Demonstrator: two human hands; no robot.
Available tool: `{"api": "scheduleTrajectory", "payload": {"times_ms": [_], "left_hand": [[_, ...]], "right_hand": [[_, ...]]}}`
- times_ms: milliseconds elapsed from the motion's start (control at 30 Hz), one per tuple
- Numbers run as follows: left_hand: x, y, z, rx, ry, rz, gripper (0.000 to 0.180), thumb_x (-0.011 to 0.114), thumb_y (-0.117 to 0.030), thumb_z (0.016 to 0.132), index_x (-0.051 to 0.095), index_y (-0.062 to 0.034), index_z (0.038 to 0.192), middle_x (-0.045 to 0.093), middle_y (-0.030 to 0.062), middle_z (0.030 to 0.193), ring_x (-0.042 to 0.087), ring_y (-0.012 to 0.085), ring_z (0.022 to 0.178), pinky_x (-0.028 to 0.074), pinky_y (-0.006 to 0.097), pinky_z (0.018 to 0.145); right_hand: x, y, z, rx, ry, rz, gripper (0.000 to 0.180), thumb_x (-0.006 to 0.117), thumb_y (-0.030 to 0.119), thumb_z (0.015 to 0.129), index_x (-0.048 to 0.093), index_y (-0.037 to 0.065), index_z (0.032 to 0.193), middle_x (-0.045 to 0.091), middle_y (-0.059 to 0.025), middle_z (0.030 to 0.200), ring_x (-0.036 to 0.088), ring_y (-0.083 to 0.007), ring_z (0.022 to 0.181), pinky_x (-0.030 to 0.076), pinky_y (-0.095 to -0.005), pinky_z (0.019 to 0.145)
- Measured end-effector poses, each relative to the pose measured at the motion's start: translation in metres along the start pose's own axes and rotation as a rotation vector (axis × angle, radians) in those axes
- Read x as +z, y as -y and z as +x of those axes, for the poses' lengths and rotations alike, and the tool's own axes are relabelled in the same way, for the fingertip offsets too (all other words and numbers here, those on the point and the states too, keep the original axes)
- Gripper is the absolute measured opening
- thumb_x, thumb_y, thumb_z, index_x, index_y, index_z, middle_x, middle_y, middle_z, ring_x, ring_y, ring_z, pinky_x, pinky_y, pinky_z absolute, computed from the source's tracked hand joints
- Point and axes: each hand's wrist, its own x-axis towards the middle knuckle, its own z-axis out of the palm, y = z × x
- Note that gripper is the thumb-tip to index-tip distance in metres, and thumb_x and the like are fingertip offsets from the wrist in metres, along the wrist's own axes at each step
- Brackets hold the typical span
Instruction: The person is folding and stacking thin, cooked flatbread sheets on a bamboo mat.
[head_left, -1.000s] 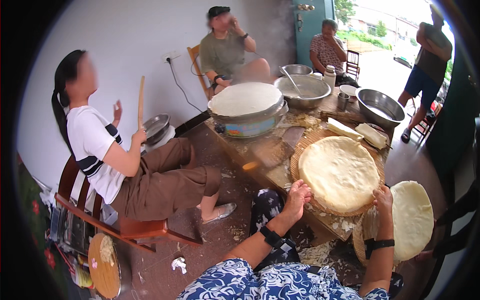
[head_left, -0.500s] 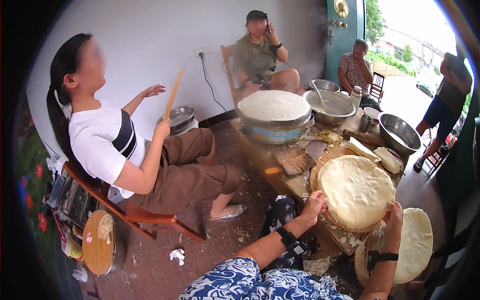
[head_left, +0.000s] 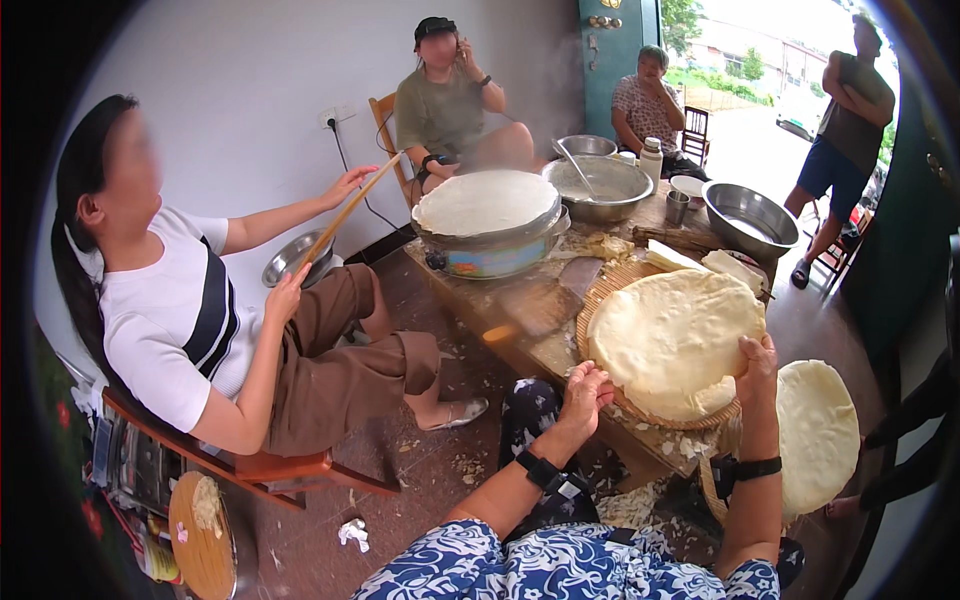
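Note:
A large, round, pale-yellow flatbread (head_left: pixel 675 335) lies over a round woven straw mat (head_left: pixel 590 310) on the low table. My right hand (head_left: pixel 757 368) grips its right edge, thumb on top. At its lower left edge, the fingers of my left hand (head_left: pixel 583 400) are pinched together on the rim. The near edge looks uneven, with a flap hanging toward me. Lower right, beside my right forearm, rests another round flatbread (head_left: pixel 815 435). Beyond the mat stands a round griddle (head_left: pixel 500 262) topped with a white, steaming sheet of batter.
Behind lie folded flatbreads (head_left: pixel 672 257), a batter basin with ladle (head_left: pixel 600 200) and a steel basin (head_left: pixel 752 222). A brown scraper board (head_left: pixel 540 305) is left of the mat. On the left sits a person holding a wooden stick (head_left: pixel 345 210). Scraps litter the floor (head_left: pixel 450 500).
My view has shifted, so the scene sits further left. The flatbread's near edge has lifted and wrinkled between my hands. The seated person's stick has tilted lower.

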Motion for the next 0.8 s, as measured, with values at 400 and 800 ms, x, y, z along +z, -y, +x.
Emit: {"api": "scheduleTrajectory", "payload": {"times_ms": [400,800], "left_hand": [[0.006,-0.015,-0.016,-0.124,0.084,-0.327,0.030,0.061,-0.040,0.094,0.055,-0.0104,0.094,0.063,0.0072,0.085,0.064,0.0269,0.083,0.055,0.045,0.081],[0.008,-0.015,0.024,-0.140,0.068,-0.335,0.025,0.069,-0.025,0.087,0.062,-0.0140,0.109,0.068,0.0020,0.104,0.065,0.0210,0.094,0.054,0.040,0.077]], "right_hand": [[-0.031,-0.041,-0.023,0.171,-0.063,0.241,0.036,0.050,-0.004,0.084,0.051,-0.005,0.119,0.062,-0.0156,0.115,0.063,-0.0293,0.106,0.050,-0.0432,0.098],[-0.034,-0.033,-0.059,0.193,-0.173,0.221,0.046,0.050,-0.008,0.082,0.046,0.003,0.126,0.059,-0.0107,0.115,0.061,-0.0226,0.100,0.052,-0.0371,0.089]]}}
